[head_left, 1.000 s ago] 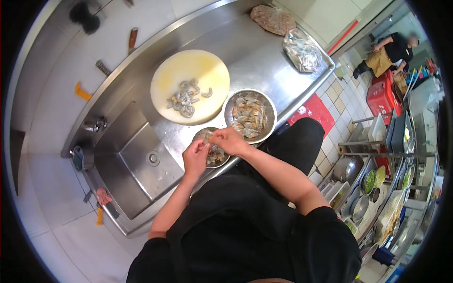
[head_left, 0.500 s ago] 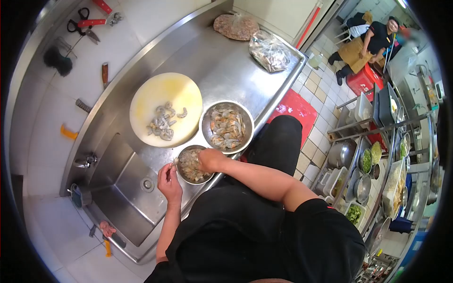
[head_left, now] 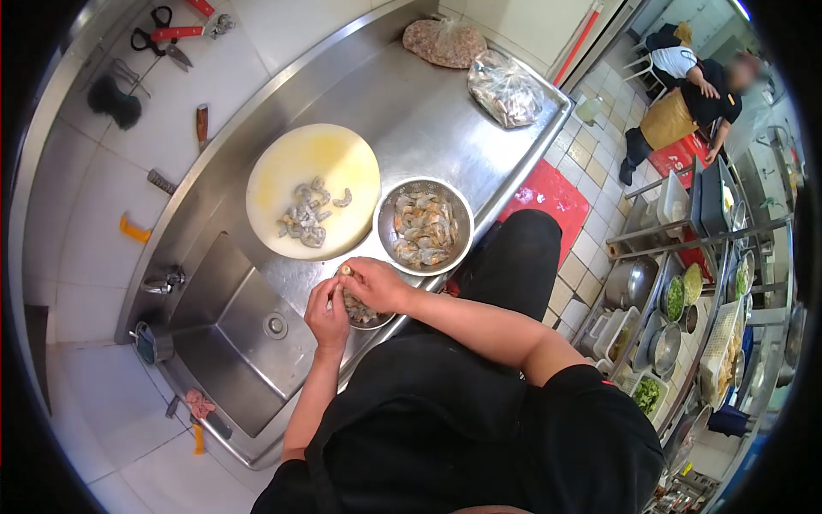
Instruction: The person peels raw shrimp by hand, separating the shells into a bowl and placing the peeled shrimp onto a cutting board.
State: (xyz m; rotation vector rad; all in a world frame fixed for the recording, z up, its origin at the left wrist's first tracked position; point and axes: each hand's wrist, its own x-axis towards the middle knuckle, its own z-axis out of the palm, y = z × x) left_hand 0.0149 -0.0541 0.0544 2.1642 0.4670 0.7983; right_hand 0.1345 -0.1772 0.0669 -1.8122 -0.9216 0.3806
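My left hand (head_left: 326, 313) and my right hand (head_left: 378, 286) meet above a smaller metal bowl (head_left: 377, 323). Both sets of fingers are closed on a shrimp (head_left: 346, 271); only a small part of it shows. Greyish-brown shrimp or shell pieces (head_left: 358, 308) lie in that bowl, largely covered by my hands. Just beyond my right hand stands a perforated metal colander (head_left: 467, 224) with several unpeeled shrimp (head_left: 424, 227) inside. Peeled grey shrimp (head_left: 304, 218) are heaped on a round, yellowish-white cutting board (head_left: 270, 171), one lying slightly apart.
A steel sink basin (head_left: 235, 330) with a faucet (head_left: 163, 281) is at the left. Two filled plastic bags (head_left: 443, 43) rest at the counter's far end. Loaded shelves (head_left: 676, 283) stand at the right, and a person (head_left: 685, 111) is in the background.
My right hand has come up out of the smaller bowl and joined my left at the shrimp. The camera view has shifted slightly. The person in the background has changed posture.
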